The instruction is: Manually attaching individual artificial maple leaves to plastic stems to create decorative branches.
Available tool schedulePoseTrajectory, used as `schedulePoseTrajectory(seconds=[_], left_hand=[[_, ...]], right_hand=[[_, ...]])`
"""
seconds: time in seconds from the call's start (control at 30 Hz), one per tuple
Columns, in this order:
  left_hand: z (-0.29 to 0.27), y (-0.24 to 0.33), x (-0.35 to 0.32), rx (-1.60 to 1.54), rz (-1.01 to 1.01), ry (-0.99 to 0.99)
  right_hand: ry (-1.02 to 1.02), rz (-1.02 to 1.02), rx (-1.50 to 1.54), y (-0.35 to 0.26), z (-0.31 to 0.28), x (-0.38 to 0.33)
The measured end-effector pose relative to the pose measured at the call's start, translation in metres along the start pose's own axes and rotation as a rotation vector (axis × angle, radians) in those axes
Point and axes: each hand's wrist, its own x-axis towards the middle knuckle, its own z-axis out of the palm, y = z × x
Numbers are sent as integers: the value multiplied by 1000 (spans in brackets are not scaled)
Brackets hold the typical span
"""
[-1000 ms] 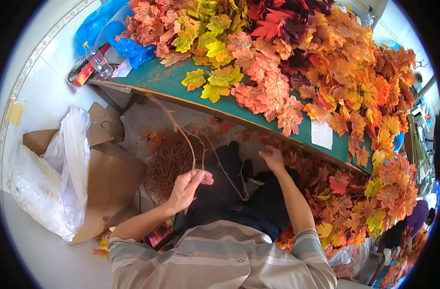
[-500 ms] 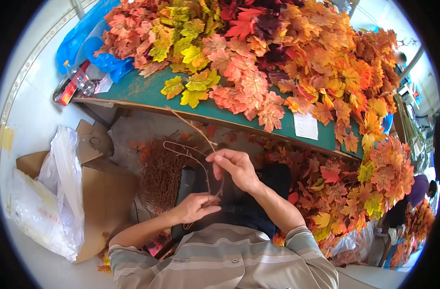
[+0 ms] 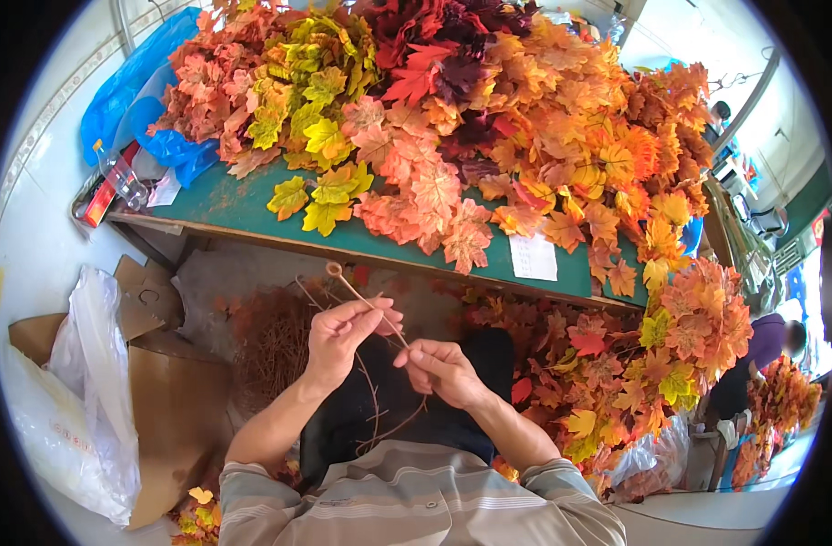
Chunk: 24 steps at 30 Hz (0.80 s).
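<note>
Thin brown stem (image 3: 350,288) is up over the lap, in front of the surface edge, its small curled end pointing toward the surface. Left hand (image 3: 341,337): narrow grip, thumb and fingers pinching the stem. Right hand (image 3: 441,369): also narrow, pinching just beside it. A thin bent length hangs below, seemingly the same piece; joins hidden by fingers.

Risks, judged: hanging loop could snag on the striped shirt (image 3: 407,487) if pulled up quickly; stem could spring away if one pinch slips, or kink if bent hard between the hands.

Brown stem bundle (image 3: 275,341) sits below, left of the lap. Green surface (image 3: 225,196) carries heaped artificial leaves (image 3: 561,100).

Containers: open cardboard box (image 3: 175,409) at left, white plastic bag (image 3: 79,409) spilling over its side, contents unclear. Blue plastic bag (image 3: 125,114), contents not visible. Clear bottle (image 3: 120,177) lies tilted near it, looks empty.
</note>
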Motion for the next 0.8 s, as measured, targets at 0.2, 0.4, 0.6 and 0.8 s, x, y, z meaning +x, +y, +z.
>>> schedulePoseTrajectory(seconds=[0.2,0.4,0.6,0.8], left_hand=[[1,2,15,-221,21,182],[-5,97,54,-221,495,235],[-21,135,34,-125,753,320],[-51,47,25,37,141,439]], right_hand=[[77,-45,-375,2,7,-4],[65,-66,-700,-11,-20,25],[496,-659,-1478,-16,-64,37],[-210,93,-1637,-63,-66,-1]])
